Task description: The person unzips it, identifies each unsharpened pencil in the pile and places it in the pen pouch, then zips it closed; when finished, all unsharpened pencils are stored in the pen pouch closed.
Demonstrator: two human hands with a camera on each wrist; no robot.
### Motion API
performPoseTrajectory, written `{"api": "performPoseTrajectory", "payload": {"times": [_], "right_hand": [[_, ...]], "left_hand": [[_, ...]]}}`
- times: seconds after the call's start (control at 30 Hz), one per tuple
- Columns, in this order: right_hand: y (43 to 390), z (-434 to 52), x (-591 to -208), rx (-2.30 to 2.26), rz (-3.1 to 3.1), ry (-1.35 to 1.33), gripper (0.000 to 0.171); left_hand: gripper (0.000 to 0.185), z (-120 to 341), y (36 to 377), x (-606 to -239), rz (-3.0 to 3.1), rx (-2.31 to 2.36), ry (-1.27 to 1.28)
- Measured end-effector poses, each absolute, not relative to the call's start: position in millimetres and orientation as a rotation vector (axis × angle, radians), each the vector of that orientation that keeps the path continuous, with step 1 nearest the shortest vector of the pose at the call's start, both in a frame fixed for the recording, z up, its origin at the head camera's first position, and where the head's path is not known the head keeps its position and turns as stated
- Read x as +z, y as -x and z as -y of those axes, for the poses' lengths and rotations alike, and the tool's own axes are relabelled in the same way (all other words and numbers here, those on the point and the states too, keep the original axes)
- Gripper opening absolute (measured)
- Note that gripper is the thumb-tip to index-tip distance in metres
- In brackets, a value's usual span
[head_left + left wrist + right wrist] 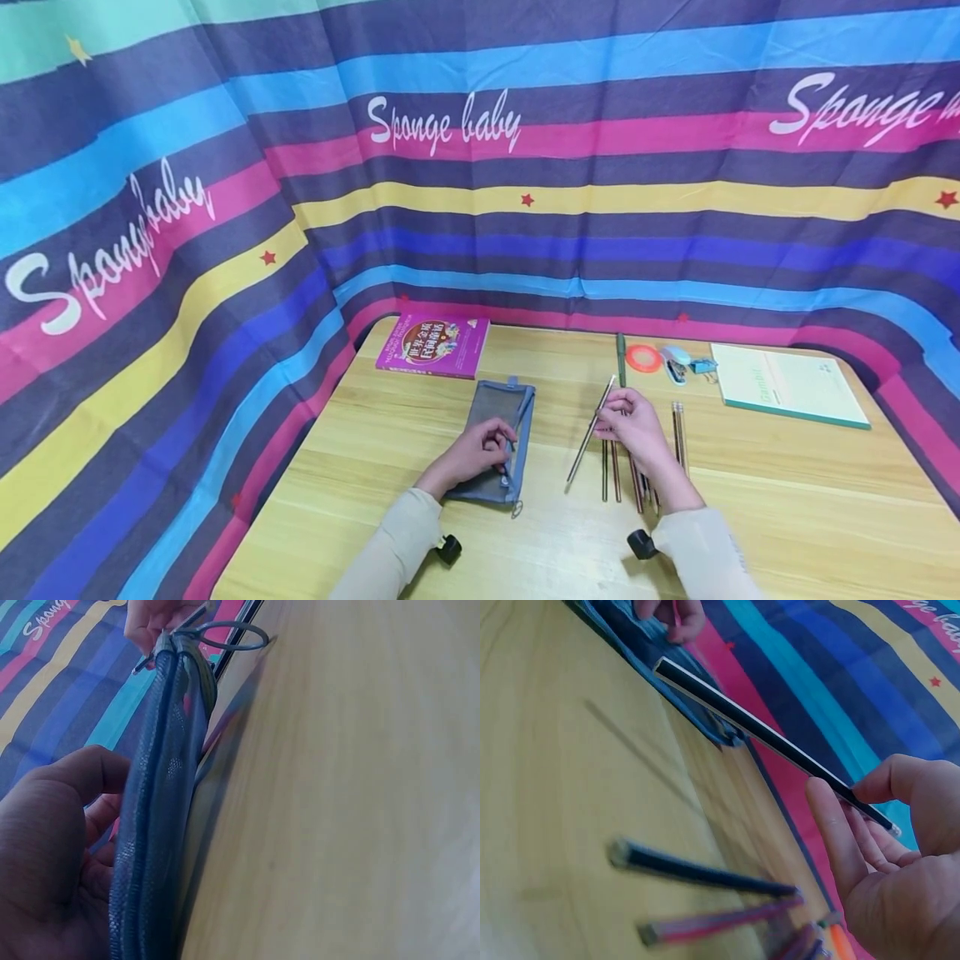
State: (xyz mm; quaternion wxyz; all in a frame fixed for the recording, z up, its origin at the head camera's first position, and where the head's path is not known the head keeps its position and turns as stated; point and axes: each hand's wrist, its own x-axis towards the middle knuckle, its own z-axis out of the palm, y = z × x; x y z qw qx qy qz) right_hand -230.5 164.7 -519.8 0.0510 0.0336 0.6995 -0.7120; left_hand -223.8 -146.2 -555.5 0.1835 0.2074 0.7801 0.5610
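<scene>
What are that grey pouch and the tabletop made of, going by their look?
The pouch looks like soft grey mesh fabric: a fine woven grid shows, and it folds under the left hand. The table seems pale wood or wood-look laminate, with grain streaks and a matte finish.

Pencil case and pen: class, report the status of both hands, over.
Left hand grips grey mesh pencil case on the table. Right hand pinches dark pen, lifted, tilted toward case. Loose pencils under right hand; path clear.
</scene>
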Motion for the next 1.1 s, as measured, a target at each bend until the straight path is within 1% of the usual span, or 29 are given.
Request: {"api": "performPoseTrajectory", "payload": {"times": [0.33, 0.57, 0.67, 1.1], "right_hand": [[231.7, -128.3, -522.9, -2.25, -2.056, -0.166, 0.029], [234.2, -107.2, -531.0, -2.304, -2.017, -0.196, 0.027], [234.5, -99.9, -532.4, -2.316, -2.006, -0.194, 0.029], [229.3, -81.7, -535.8, -2.286, -2.033, -0.2, 0.025]], "left_hand": [[0.025, 143.4, 221.1, -553.2, -2.182, 1.605, -0.566], [0.024, 144.1, 221.7, -553.5, -2.197, 1.617, -0.571], [0.023, 144.0, 221.1, -552.5, -2.204, 1.623, -0.577], [0.022, 136.3, 215.7, -542.1, -2.228, 1.647, -0.6]]}}
